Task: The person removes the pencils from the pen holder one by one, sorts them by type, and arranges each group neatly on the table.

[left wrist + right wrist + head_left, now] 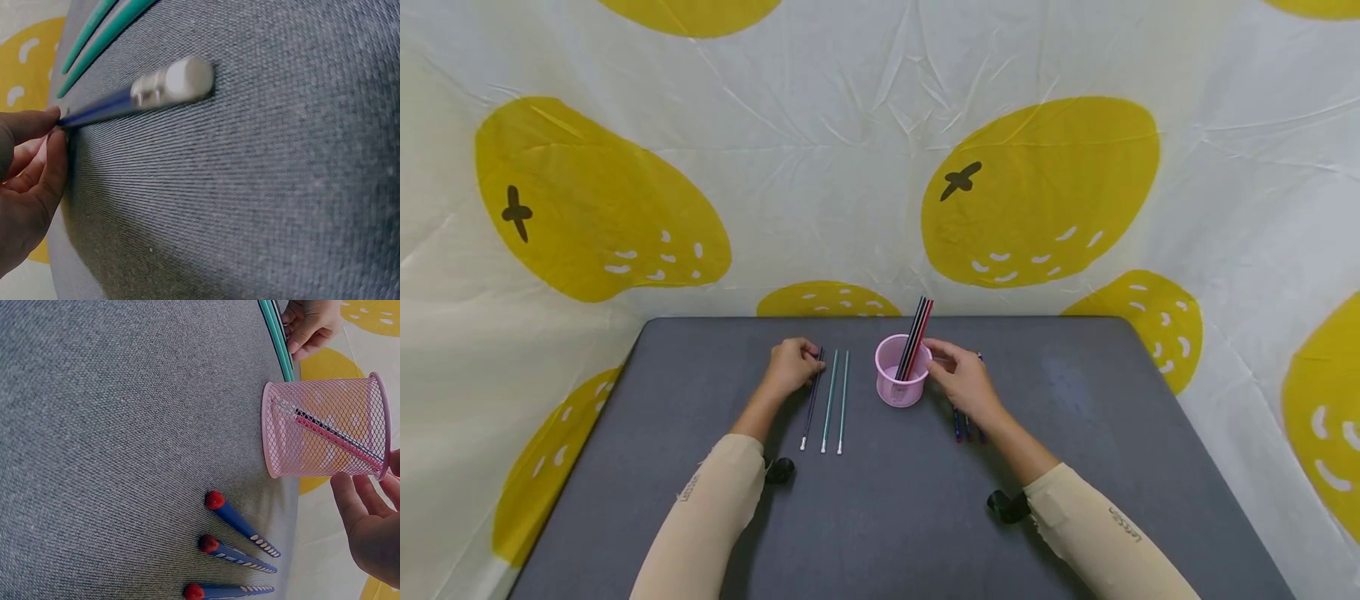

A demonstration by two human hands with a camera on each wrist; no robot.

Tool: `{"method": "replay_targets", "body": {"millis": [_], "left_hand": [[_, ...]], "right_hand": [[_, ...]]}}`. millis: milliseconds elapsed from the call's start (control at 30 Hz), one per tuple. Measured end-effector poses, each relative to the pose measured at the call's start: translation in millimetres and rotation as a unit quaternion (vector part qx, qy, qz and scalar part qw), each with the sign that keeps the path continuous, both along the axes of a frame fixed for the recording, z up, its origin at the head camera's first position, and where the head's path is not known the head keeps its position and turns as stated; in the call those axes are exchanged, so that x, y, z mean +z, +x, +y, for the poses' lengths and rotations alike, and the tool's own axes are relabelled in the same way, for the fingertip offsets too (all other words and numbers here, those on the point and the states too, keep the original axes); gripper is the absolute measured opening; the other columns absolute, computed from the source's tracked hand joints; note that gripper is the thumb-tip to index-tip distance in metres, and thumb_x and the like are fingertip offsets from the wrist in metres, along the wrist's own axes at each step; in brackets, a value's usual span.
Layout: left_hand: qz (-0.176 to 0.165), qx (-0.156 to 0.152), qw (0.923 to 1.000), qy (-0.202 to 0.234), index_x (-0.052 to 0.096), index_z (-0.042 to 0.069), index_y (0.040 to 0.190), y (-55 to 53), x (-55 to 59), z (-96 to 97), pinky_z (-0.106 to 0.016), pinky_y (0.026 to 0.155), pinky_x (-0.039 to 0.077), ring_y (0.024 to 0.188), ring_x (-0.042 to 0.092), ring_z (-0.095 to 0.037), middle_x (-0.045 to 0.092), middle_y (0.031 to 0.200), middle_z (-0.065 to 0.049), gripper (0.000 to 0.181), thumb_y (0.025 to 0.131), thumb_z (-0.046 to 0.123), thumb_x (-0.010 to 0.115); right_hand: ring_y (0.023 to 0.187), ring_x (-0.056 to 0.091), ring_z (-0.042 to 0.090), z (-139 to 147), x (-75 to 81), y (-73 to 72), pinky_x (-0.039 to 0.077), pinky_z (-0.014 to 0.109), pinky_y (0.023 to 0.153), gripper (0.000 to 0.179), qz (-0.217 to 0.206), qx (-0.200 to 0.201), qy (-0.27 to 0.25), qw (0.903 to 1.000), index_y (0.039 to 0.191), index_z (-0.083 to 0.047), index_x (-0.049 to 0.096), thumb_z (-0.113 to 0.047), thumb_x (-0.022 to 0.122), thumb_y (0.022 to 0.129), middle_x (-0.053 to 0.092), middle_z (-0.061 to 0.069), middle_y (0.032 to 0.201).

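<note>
- Far left, a pale sleeve (703,517) leads to the left hand (790,368), with a small black piece (780,471) beside the cuff.
- The left hand's thumb and fingertips pinch the far end of a dark blue pencil (810,412). Its white eraser end points back toward the person. Whether the whole pencil lies on the counter (880,533) or is partly raised, I cannot tell.
- Just right of it, two teal pencils (830,404) lie side by side on the counter, close but apart, roughly parallel, eraser ends also toward the person.
- Next, near the counter's far edge, a pink mesh cup (900,395) stands upright. Several dark and red pencils (913,337) lean together inside it, their upper ends well above the rim.
- The right hand (962,382) holds the cup at the right of its rim, thumb and fingers curved against it, close to where the pencils lean.
- Beneath and beside that hand, three blue pencils with red ends (237,553) lie on the counter, slightly fanned; the hand partly hides them in the head view.
- Farthest right, the other sleeve (1108,537) has a black piece (1008,506) at its cuff.
</note>
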State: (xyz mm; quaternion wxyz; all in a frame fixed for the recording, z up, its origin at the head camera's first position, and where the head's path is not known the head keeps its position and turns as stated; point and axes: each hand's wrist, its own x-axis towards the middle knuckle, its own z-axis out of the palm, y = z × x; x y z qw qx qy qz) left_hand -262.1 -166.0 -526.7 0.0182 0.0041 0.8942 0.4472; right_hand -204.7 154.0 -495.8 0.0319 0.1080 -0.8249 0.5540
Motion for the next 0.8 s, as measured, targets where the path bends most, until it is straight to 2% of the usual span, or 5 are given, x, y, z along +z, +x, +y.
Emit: {"method": "replay_targets", "body": {"millis": [167, 400, 600, 800], "left_hand": [[-0.012, 0.004, 0.9999, -0.002, 0.070, -0.005, 0.103, -0.3, -0.8, 0.0, -0.026, 0.049, 0.056, 0.049, 0.059, -0.009, 0.072, 0.078, -0.012, 0.025, 0.084, 0.004, 0.082], [-0.038, 0.004, 0.9988, -0.031, 0.068, -0.006, 0.107, 6.1, 5.8, 0.3, -0.028, 0.050, 0.058, 0.049, 0.062, -0.011, 0.072, 0.082, -0.015, 0.030, 0.084, 0.006, 0.083], [-0.046, 0.001, 0.9981, -0.040, 0.067, -0.007, 0.106, 13.7, 11.7, 4.5, -0.029, 0.048, 0.059, 0.051, 0.063, -0.014, 0.069, 0.087, -0.016, 0.029, 0.082, 0.002, 0.082], [-0.042, 0.002, 0.9985, -0.036, 0.068, -0.007, 0.105, 15.4, 10.0, 6.4, -0.028, 0.047, 0.059, 0.048, 0.061, -0.011, 0.069, 0.081, -0.014, 0.028, 0.082, -0.001, 0.081]], "right_hand": [[0.111, 0.072, 0.037, -0.5, -1.1, 1.0, 0.062, 0.036, 0.091, 0.039, 0.004, -0.003, 0.006, 1.0000, 0.136, 0.003, 0.064, -0.007, 0.069, 0.099, 0.069, 0.024, 0.129], [0.111, 0.072, 0.036, -0.8, -1.6, 1.7, 0.062, 0.033, 0.090, 0.038, 0.003, -0.007, 0.019, 0.9998, 0.135, 0.001, 0.065, -0.007, 0.069, 0.098, 0.070, 0.022, 0.130], [0.111, 0.072, 0.038, -1.5, -1.2, 1.5, 0.062, 0.040, 0.092, 0.038, 0.000, -0.006, 0.002, 1.0000, 0.135, 0.002, 0.065, -0.005, 0.069, 0.098, 0.069, 0.023, 0.130], [0.112, 0.071, 0.041, -3.5, -1.4, 2.6, 0.061, 0.046, 0.093, 0.039, 0.004, -0.006, 0.003, 1.0000, 0.136, 0.007, 0.062, -0.003, 0.067, 0.098, 0.067, 0.027, 0.131]]}}
